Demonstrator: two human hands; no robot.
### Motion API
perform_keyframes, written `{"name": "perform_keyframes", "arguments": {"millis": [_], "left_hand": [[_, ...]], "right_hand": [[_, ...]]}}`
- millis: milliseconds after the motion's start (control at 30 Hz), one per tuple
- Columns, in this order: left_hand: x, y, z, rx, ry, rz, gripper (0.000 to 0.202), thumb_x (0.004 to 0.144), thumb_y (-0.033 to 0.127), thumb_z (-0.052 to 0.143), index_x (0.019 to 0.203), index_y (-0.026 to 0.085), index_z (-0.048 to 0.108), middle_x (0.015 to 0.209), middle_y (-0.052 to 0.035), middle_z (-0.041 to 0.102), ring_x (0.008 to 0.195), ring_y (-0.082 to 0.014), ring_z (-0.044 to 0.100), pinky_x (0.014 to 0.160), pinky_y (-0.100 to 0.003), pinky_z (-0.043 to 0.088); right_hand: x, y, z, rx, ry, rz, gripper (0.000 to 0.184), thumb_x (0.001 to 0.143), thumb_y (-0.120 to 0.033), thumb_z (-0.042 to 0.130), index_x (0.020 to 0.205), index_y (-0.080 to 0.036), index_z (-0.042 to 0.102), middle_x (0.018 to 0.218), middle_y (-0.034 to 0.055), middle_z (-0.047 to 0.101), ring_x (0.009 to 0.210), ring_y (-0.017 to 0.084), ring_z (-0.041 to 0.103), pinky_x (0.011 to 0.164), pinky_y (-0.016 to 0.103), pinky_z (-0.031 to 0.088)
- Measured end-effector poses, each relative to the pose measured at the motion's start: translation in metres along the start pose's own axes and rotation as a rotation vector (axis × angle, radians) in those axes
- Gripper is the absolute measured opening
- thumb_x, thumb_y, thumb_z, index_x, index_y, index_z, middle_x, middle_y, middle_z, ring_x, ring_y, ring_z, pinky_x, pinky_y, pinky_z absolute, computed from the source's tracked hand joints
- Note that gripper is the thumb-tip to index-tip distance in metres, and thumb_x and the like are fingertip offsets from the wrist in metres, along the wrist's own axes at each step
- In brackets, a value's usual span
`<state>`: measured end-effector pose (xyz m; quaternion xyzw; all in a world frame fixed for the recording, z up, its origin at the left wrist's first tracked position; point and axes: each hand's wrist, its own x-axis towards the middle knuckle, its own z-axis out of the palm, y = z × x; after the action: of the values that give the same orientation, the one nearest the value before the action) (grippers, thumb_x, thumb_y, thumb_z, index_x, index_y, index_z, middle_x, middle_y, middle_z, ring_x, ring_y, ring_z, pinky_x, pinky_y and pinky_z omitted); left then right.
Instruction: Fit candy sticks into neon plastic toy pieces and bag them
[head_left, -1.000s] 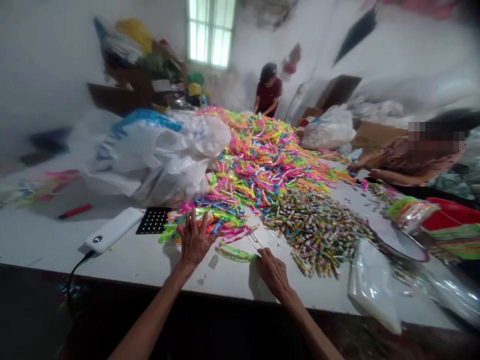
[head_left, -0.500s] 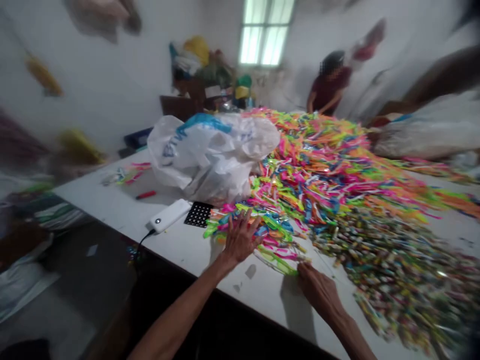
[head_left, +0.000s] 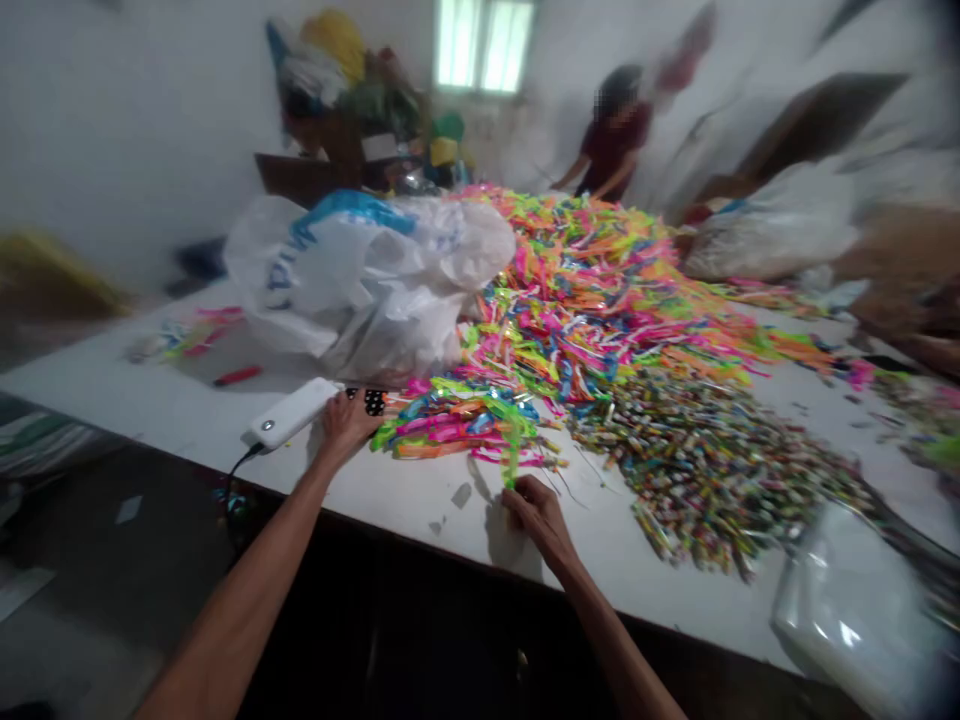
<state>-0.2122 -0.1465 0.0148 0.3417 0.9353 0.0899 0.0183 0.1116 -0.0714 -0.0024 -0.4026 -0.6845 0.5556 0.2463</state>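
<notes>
My left hand [head_left: 349,422] lies over the near-left part of a black card with white dots [head_left: 373,402]. Its fingers look stretched out and rest on the card, partly covering it. In a closed pinch, my right hand [head_left: 538,510] holds the lower end of a lime-green plastic strip [head_left: 512,455], which rises toward a small pile. That small pile of bright strips [head_left: 427,432], in pink, orange, blue and green, lies on the white table between my hands. What the strips are exactly cannot be made out.
A white power bank [head_left: 292,412] with a black cable sits left of my left hand. Behind stand a white plastic bag [head_left: 375,290] and a big heap of strips [head_left: 600,290]. Small rolled pieces [head_left: 705,470] cover the right. A person [head_left: 615,135] works at the far side.
My left hand has moved left, off the strips and onto the dotted card. My right hand now holds the green strip more upright. The view has shifted right; the far person's arms have moved.
</notes>
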Motion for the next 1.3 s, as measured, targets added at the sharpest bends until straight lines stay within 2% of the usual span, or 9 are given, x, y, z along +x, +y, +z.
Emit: {"name": "perform_keyframes", "arguments": {"millis": [167,333,433,567,733,900,1033,1133,1300], "left_hand": [[-0.023,-0.014,-0.001,-0.078,-0.001,-0.059,0.063,0.07,0.056,0.052,0.123,0.022,0.047,0.114,-0.017,0.048,0.107,-0.0383,0.047,0.081,-0.046,0.043],[-0.03,-0.026,0.002,-0.097,0.009,-0.198,0.08,0.063,0.067,0.056,0.123,0.015,0.045,0.116,-0.0246,0.048,0.11,-0.0438,0.045,0.083,-0.054,0.041],[-0.031,-0.028,0.001,-0.137,-0.019,-0.278,0.087,0.061,0.069,0.057,0.126,0.013,0.043,0.116,-0.0269,0.049,0.106,-0.0431,0.05,0.081,-0.051,0.044],[-0.037,-0.031,0.003,-0.156,-0.044,-0.333,0.078,0.064,0.068,0.054,0.117,0.012,0.051,0.115,-0.0242,0.053,0.105,-0.0404,0.053,0.078,-0.046,0.046],[-0.052,-0.035,0.001,-0.199,-0.118,-0.364,0.067,0.066,0.06,0.055,0.115,0.014,0.053,0.113,-0.0187,0.059,0.103,-0.0362,0.056,0.08,-0.043,0.046],[-0.086,-0.035,-0.005,-0.16,-0.07,-0.387,0.058,0.065,0.057,0.056,0.104,0.014,0.058,0.115,-0.0191,0.055,0.1,-0.0351,0.057,0.08,-0.042,0.047],[-0.118,-0.037,-0.003,-0.198,-0.021,-0.396,0.067,0.067,0.057,0.054,0.117,0.013,0.047,0.113,-0.0158,0.057,0.102,-0.0341,0.056,0.083,-0.043,0.046],[-0.142,-0.027,0.004,-0.245,-0.007,-0.358,0.071,0.071,0.053,0.054,0.127,0.013,0.038,0.111,-0.0139,0.059,0.101,-0.0318,0.058,0.081,-0.041,0.047],[-0.18,0.021,0.022,-0.22,0.037,-0.016,0.038,0.083,0.038,0.049,0.116,0.019,0.052,0.107,-0.0094,0.057,0.091,-0.0244,0.06,0.075,-0.034,0.048]], "right_hand": [[0.013,-0.002,0.001,0.138,-0.025,0.043,0.021,0.072,-0.036,0.056,0.064,-0.017,0.05,0.048,-0.0047,0.048,0.042,0.01,0.046,0.042,0.02,0.034],[0.006,0.001,-0.002,0.171,0.0,0.068,0.017,0.07,-0.033,0.056,0.065,-0.018,0.048,0.045,-0.0048,0.05,0.04,0.01,0.046,0.041,0.02,0.035],[0.01,0.005,0.001,0.128,0.007,0.081,0.014,0.067,-0.029,0.057,0.067,-0.018,0.047,0.046,-0.0049,0.052,0.041,0.011,0.048,0.042,0.021,0.037],[0.041,-0.002,0.006,-0.034,-0.02,-0.028,0.013,0.066,-0.029,0.056,0.068,-0.018,0.049,0.047,-0.0055,0.051,0.044,0.011,0.049,0.043,0.02,0.036],[0.074,-0.015,0.009,-0.161,0.061,-0.136,0.012,0.067,-0.03,0.053,0.065,-0.019,0.049,0.049,-0.0045,0.05,0.048,0.012,0.049,0.045,0.021,0.035],[0.054,-0.003,0.009,-0.15,0.104,-0.162,0.011,0.068,-0.028,0.053,0.072,-0.018,0.049,0.056,-0.0037,0.052,0.051,0.012,0.051,0.049,0.023,0.038],[0.031,0.01,0.01,-0.113,0.076,-0.133,0.015,0.067,-0.029,0.056,0.076,-0.018,0.052,0.06,-0.0028,0.054,0.053,0.013,0.053,0.05,0.024,0.04],[0.024,0.01,0.012,-0.04,0.046,-0.117,0.018,0.067,-0.029,0.057,0.081,-0.018,0.053,0.061,-0.0038,0.054,0.052,0.013,0.054,0.05,0.024,0.042],[0.018,0.007,0.02,-0.057,-0.002,-0.104,0.015,0.07,-0.03,0.057,0.076,-0.019,0.049,0.059,-0.0046,0.052,0.052,0.013,0.055,0.05,0.024,0.042]]}}
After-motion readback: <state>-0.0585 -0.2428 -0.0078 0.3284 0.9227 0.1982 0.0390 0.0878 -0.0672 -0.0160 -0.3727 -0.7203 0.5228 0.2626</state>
